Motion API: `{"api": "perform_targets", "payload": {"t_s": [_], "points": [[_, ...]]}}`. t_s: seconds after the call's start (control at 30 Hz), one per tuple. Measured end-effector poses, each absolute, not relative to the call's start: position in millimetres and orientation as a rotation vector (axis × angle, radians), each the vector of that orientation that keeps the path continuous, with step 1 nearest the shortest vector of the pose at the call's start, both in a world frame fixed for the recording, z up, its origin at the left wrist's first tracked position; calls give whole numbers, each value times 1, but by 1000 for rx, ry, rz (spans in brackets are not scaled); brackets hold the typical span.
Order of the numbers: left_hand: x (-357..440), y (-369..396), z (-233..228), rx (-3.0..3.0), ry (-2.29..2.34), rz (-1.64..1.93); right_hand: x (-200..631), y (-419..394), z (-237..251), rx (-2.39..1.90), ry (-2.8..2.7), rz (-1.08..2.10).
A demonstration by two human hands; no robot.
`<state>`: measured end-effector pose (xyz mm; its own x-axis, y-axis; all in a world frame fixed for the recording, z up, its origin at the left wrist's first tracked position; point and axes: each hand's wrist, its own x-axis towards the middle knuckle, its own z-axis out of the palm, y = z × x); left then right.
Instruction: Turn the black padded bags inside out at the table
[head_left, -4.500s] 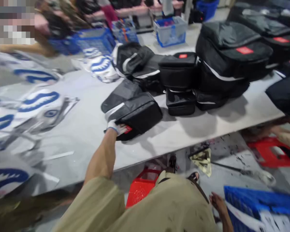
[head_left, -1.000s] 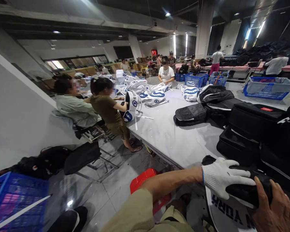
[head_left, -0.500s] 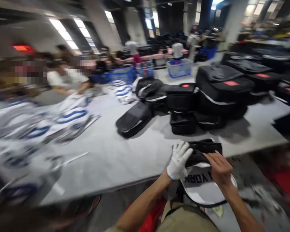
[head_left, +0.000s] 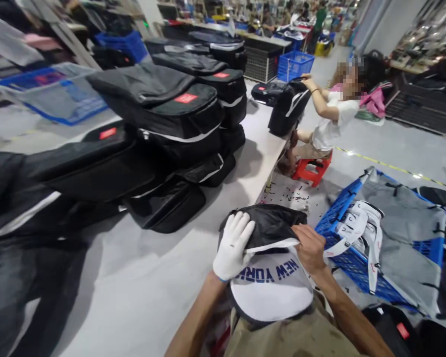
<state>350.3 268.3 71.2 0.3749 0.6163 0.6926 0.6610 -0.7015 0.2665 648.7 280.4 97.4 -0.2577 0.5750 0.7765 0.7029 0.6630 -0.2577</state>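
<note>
A backpack (head_left: 271, 292) with a white panel lettered NEW YORK and a black fabric part rests in my lap against the table edge. My left hand (head_left: 234, 245), in a white knit glove, lies over the black part, its fingers curved on the fabric and its thumb by the white trim. Bare, my right hand (head_left: 309, 247) pinches the black fabric's right edge with bent fingers. The bag's underside is hidden.
Stacked black backpacks (head_left: 156, 106) with red labels cover the left of the white table (head_left: 134, 277). A seated co-worker (head_left: 334, 114) handles a black bag (head_left: 290, 106) at the table's far end. On the right floor stands a blue crate (head_left: 357, 258) with white straps and grey cloth.
My view has swung to the right, bringing the co-worker and the blue crate into sight. Both hands stay on the backpack, whose lettering shows more fully.
</note>
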Motion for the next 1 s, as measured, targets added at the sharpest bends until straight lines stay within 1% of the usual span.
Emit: {"api": "perform_targets", "payload": {"t_s": [0.1,0.27,0.4,0.53,0.63,0.77,0.87,0.93,1.0], "points": [[391,295,76,-2818,-1043,-1200,693,262,88,-1182,-1864,-225],[463,328,59,-3102,-945,-1172,753,250,68,-1406,-1812,-256],[499,375,45,-3223,-935,-1121,778,276,53,-1545,-1751,-213],[520,418,44,-3269,-1182,-1172,794,321,40,-1629,-1772,-153],[531,444,54,-3237,-1506,-1147,809,360,40,-1695,-1796,94],[544,485,60,-3143,-2073,-1036,830,432,43,-1731,-1806,736],[548,516,49,-3043,-2511,-1227,833,494,28,-1685,-1746,1173],[548,531,37,-2912,-2873,-1368,827,527,9,-1638,-1670,1313],[547,541,26,-2758,-3179,-1409,815,549,-12,-1611,-1622,1346]]}}
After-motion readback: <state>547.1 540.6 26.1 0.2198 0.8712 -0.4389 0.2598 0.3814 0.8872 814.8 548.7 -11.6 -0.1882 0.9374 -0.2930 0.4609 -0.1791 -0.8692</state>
